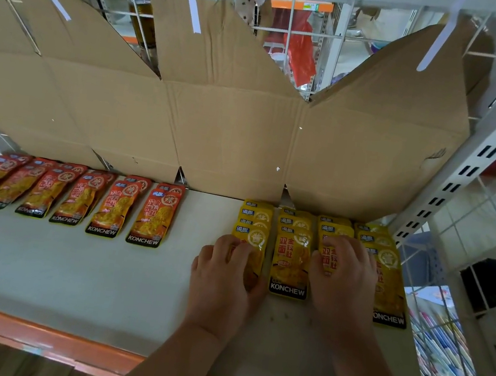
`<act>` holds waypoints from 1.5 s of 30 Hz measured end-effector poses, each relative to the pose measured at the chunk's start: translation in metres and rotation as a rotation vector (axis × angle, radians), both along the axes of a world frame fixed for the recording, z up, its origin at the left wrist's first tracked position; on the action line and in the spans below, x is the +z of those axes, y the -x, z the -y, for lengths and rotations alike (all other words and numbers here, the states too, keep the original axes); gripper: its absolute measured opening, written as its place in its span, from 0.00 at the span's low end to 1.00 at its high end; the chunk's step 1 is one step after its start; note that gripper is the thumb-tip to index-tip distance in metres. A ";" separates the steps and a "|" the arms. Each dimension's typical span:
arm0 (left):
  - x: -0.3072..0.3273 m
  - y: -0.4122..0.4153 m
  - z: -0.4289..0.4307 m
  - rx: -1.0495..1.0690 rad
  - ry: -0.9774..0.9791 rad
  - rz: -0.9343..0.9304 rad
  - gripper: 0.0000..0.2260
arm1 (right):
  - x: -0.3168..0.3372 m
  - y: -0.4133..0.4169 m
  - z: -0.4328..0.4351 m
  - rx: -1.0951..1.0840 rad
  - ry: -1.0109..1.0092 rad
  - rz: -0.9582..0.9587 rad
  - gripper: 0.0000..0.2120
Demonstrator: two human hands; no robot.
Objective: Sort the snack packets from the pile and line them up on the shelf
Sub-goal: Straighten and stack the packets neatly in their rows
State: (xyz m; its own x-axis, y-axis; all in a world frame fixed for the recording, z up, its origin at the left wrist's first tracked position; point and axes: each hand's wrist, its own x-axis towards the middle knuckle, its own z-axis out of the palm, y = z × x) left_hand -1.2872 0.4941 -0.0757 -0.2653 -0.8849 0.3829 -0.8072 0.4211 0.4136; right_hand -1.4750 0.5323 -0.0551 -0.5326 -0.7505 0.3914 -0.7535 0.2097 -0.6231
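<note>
Head view: yellow packets (292, 258) are pressed by spread left grip (224, 277) and right grip (342, 277); rows could be skewed by uneven pushing.

On my feed the yellow packets (291, 257) read as glossy plastic film, with light catching on their wrinkles. The orange-red packets (153, 216) have the same slick sheen. I see the shelf (70, 265) as matt, smooth and off-white, with a shinier orange front edge (29, 326). The brown cardboard (217, 126) behind is dull and creased. The wire grid (334, 40) and slotted upright (465, 173) look like white-painted metal.
</note>
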 end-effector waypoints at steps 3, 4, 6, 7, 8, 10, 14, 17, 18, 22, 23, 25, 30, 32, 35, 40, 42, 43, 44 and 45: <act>0.000 0.001 0.000 0.003 0.020 -0.007 0.18 | -0.001 0.000 -0.001 0.010 0.014 -0.008 0.10; 0.000 0.000 -0.001 0.006 0.025 -0.008 0.18 | -0.001 -0.001 -0.001 0.010 0.016 -0.006 0.10; 0.001 -0.001 -0.003 0.012 0.032 -0.011 0.17 | 0.000 -0.001 -0.002 0.010 0.012 -0.002 0.10; 0.001 -0.002 -0.004 0.016 0.030 -0.009 0.17 | -0.001 0.000 -0.002 0.010 0.009 -0.005 0.10; 0.001 -0.002 -0.004 0.018 0.025 -0.001 0.18 | -0.001 0.001 -0.002 0.009 0.008 -0.010 0.10; 0.003 -0.002 -0.005 0.019 0.015 0.016 0.19 | -0.002 0.002 -0.001 0.006 0.012 -0.011 0.10; 0.001 0.000 -0.003 0.020 0.005 0.026 0.19 | -0.003 0.001 -0.002 -0.006 0.015 -0.020 0.10; -0.001 0.000 -0.002 0.020 -0.007 0.025 0.20 | -0.004 0.002 -0.002 -0.010 0.009 -0.009 0.10; -0.001 0.000 -0.001 0.019 -0.009 0.024 0.20 | -0.004 0.002 -0.002 -0.010 0.006 -0.004 0.10; 0.000 0.002 -0.001 0.020 -0.002 0.016 0.21 | -0.004 0.001 -0.003 -0.013 0.000 0.003 0.10; 0.001 0.002 -0.001 0.022 0.000 0.018 0.21 | -0.003 0.000 -0.003 -0.015 0.002 0.004 0.10; 0.000 0.002 0.000 0.027 0.002 0.022 0.21 | -0.003 -0.001 -0.003 -0.016 0.011 0.002 0.10; -0.001 0.002 0.000 0.029 0.020 0.019 0.20 | -0.002 -0.003 -0.003 -0.010 0.010 0.011 0.10; -0.001 0.002 0.000 0.039 0.032 0.013 0.20 | -0.001 -0.004 -0.003 -0.006 0.011 0.014 0.09; -0.002 0.003 0.000 0.040 0.035 0.014 0.20 | -0.001 -0.003 -0.003 -0.004 0.016 0.011 0.09; -0.002 0.002 0.001 0.019 0.039 0.013 0.18 | -0.001 -0.004 -0.003 -0.007 0.017 0.005 0.09; -0.002 0.001 0.001 0.015 0.031 0.012 0.19 | -0.001 -0.004 -0.003 -0.010 0.013 0.001 0.09; -0.001 0.001 0.001 0.015 0.025 0.010 0.19 | -0.001 -0.004 -0.003 -0.011 0.009 -0.002 0.09; -0.001 0.001 0.001 0.016 0.020 0.004 0.19 | -0.002 -0.004 -0.003 -0.012 0.008 -0.004 0.09; 0.000 0.001 0.000 0.015 0.017 -0.004 0.20 | -0.002 -0.004 -0.003 -0.013 0.010 -0.006 0.09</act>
